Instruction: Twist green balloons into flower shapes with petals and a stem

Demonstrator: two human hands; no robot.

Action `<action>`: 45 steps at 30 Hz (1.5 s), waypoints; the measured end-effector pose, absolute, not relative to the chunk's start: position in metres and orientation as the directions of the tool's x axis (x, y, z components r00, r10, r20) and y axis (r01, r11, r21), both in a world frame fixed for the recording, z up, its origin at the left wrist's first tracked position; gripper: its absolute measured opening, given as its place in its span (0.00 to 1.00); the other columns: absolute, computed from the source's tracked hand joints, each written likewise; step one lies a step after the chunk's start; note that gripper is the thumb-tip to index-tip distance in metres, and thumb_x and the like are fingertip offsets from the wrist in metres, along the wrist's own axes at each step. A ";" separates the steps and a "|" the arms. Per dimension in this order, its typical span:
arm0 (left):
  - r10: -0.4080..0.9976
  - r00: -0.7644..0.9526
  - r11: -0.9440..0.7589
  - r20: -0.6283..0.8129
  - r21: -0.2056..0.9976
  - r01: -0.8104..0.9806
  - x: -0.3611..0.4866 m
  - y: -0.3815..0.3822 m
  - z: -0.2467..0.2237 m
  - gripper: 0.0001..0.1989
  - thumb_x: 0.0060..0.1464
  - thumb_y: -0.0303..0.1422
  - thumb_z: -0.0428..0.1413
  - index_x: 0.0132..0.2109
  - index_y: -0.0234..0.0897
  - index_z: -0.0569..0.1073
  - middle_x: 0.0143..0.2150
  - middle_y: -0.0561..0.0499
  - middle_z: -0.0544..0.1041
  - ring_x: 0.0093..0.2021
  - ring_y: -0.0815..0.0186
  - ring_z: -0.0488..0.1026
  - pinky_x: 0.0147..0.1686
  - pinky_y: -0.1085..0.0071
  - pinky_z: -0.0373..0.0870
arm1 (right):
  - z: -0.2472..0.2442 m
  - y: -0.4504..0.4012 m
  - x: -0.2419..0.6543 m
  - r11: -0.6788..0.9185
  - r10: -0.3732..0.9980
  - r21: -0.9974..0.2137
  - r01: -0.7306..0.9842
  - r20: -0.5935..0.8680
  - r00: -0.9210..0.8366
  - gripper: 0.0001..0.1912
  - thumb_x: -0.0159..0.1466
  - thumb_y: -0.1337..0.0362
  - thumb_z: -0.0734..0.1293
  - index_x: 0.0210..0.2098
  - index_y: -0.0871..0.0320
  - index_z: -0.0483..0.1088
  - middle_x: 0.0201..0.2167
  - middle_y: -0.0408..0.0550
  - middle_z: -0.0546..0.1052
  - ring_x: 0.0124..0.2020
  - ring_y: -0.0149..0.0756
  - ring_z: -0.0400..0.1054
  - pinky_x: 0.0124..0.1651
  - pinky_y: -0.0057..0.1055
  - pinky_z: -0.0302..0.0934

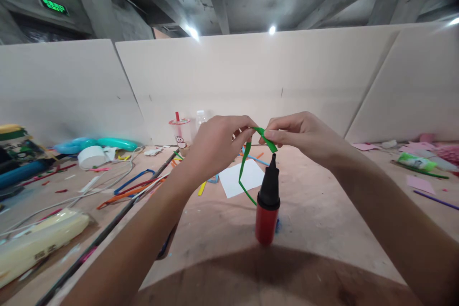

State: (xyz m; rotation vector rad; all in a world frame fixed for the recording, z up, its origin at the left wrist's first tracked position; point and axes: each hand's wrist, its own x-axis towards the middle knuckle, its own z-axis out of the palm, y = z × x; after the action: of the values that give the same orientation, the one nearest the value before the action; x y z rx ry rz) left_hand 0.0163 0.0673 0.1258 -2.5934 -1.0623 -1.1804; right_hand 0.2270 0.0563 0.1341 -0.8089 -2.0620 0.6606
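Observation:
A long, limp green balloon (245,161) hangs between my hands, its tail curving down behind a red hand pump (266,224) with a black nozzle. My left hand (224,141) pinches the balloon a little way from its end. On the other side my right hand (296,131) grips it near the wide end, between thumb and fingers. That end sits just above the nozzle tip; whether they touch is hard to tell. The pump stands upright on the wooden table (315,229).
White paper (242,177) lies behind the pump. A cup with a red straw (180,134) stands at the back. Uninflated balloons (132,186), a white tape roll (92,158) and a cream bag (43,239) are on the left; pink papers (420,184) are on the right.

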 end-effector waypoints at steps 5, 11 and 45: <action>0.510 0.288 -0.700 0.810 0.197 0.686 0.025 0.060 0.118 0.06 0.61 0.33 0.53 0.43 0.38 0.73 0.31 0.53 0.76 0.28 0.69 0.68 0.28 0.71 0.57 | 0.126 0.063 0.224 0.638 0.761 -0.733 0.236 0.552 -0.340 0.13 0.62 0.53 0.72 0.27 0.55 0.76 0.25 0.41 0.71 0.30 0.32 0.62 0.36 0.33 0.56; 0.665 0.368 -0.741 0.650 0.512 0.435 0.037 0.052 0.112 0.17 0.62 0.34 0.50 0.24 0.36 0.69 0.19 0.57 0.63 0.22 0.72 0.58 0.24 0.71 0.54 | 0.120 0.069 0.219 0.636 0.765 -0.761 0.129 0.601 -0.230 0.15 0.59 0.54 0.74 0.23 0.56 0.72 0.23 0.40 0.69 0.29 0.31 0.60 0.35 0.32 0.57; 0.786 0.480 -0.389 0.389 0.915 -0.104 0.043 0.065 0.105 0.14 0.49 0.41 0.66 0.28 0.33 0.79 0.18 0.61 0.50 0.19 0.77 0.44 0.21 0.72 0.39 | 0.129 0.053 0.222 0.673 0.737 -0.706 0.223 0.610 -0.291 0.18 0.60 0.52 0.74 0.21 0.58 0.73 0.18 0.41 0.69 0.23 0.29 0.61 0.29 0.31 0.57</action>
State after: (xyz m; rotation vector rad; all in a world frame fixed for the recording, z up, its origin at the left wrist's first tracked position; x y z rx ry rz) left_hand 0.0430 0.0651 0.1050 -3.3837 -1.1686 -2.1596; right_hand 0.2224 0.0528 0.1292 -0.7590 -1.8392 0.6136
